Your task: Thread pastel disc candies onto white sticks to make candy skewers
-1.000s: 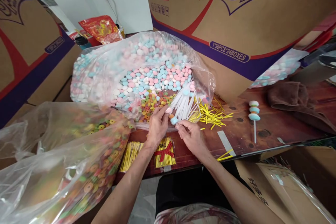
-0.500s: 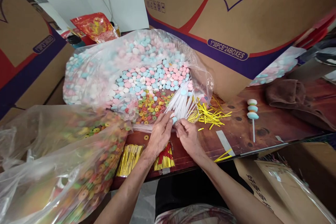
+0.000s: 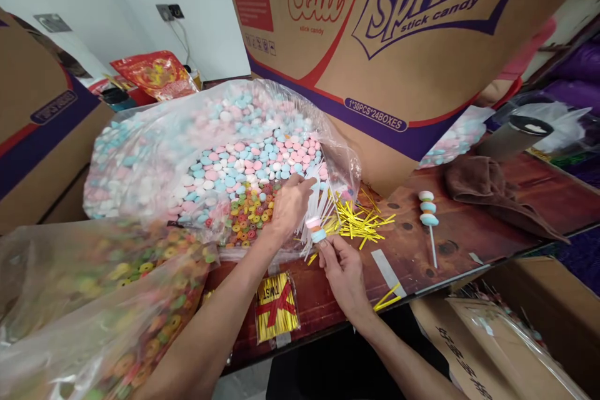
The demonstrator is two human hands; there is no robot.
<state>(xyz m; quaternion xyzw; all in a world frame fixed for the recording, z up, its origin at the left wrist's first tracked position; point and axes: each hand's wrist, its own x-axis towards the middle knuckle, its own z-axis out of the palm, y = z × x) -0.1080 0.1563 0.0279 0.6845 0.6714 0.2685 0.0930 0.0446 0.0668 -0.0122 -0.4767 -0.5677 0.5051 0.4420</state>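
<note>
My right hand (image 3: 344,269) pinches a candy stick (image 3: 316,230), with a pink, an orange and a blue candy stacked at its top; the fingers hide the stick below. My left hand (image 3: 291,205) reaches over the pile of white sticks (image 3: 317,203), fingers stretched towards it and the candies behind, with nothing visible in them. Beside that hand are ring-shaped gummies (image 3: 248,215) in red, yellow and green. Pink, blue and white candies (image 3: 253,156) fill the large clear bag (image 3: 140,131) behind. Another candy stick (image 3: 428,219) lies on the table to the right.
Gold twist ties (image 3: 363,222) lie right of the white sticks, and a packet of them (image 3: 277,309) at the front edge. A bag of gummy rings (image 3: 154,300) bulges at left. A large carton (image 3: 323,62) stands behind. A brown cloth (image 3: 492,190) and dark tumbler (image 3: 515,137) stand right.
My hands, earlier together at the candies, have parted. The left has moved up over the white sticks, and the right holds the candy stick upright in view. The camera view has shifted.
</note>
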